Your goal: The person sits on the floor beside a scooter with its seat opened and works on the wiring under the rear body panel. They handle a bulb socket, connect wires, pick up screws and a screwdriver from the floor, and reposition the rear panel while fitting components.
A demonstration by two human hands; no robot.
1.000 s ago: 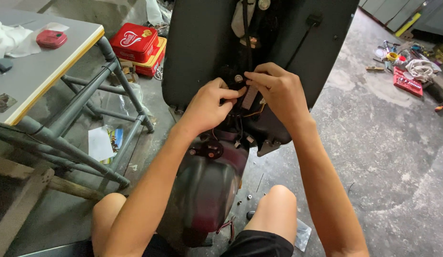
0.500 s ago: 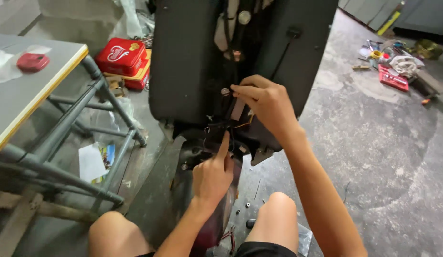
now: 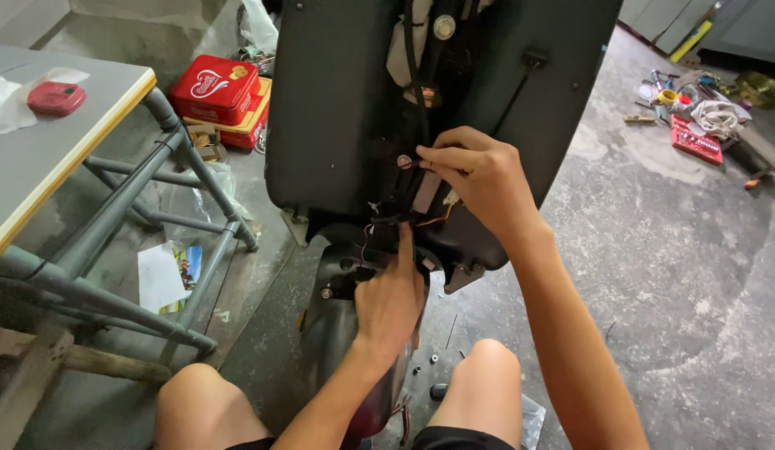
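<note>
The left hand (image 3: 391, 296) has dropped away from the right hand (image 3: 479, 179). A second ago both hands worked side by side at the cluster of wires (image 3: 404, 212) in the middle of the black scooter panel (image 3: 337, 108); now the left hand sits lower, below that cluster, with its forefinger stretched up to touch the wiring and the other fingers curled loosely, gripping nothing that shows. The right hand has kept its place at the wires, its grip pinched on a small flat brownish connector (image 3: 426, 192) just beside the cluster, thumb underneath and fingers bent over it.

So the work seems to have passed from two-handed handling to the right hand holding the connector while the left steadies or probes beneath.

Left of the panel stands a grey table (image 3: 62, 158) with a small red case (image 3: 56, 97) on it, and red tins (image 3: 221, 96) lie on the floor between them.
</note>
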